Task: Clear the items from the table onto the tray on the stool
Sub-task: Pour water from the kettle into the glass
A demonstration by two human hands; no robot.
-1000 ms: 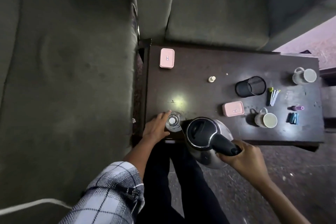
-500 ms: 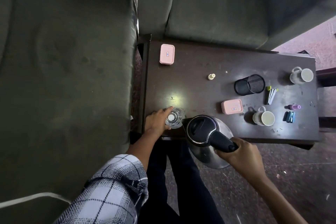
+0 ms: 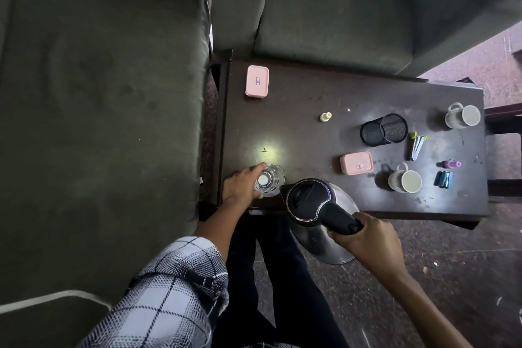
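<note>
Two hands engaged: right hand (image 3: 370, 237) clenched round the black handle of a stainless-steel electric kettle (image 3: 309, 200), held off the dark wooden table's (image 3: 305, 87) 6 o'clock edge; rigid, probably heavy if filled, handle is the hold. At its 10 o'clock, left hand (image 3: 243, 186) fingers curl round a clear glass tumbler (image 3: 269, 180): slippery, fragile. Tray and stool out of view.

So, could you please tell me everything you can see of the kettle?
The kettle has a shiny steel-looking body, a black lid, shut, and a black handle, which the right hand grips. It is at the table's near edge, mostly over the floor; whether it rests on the table is unclear. Its front nearly meets the glass.
</note>
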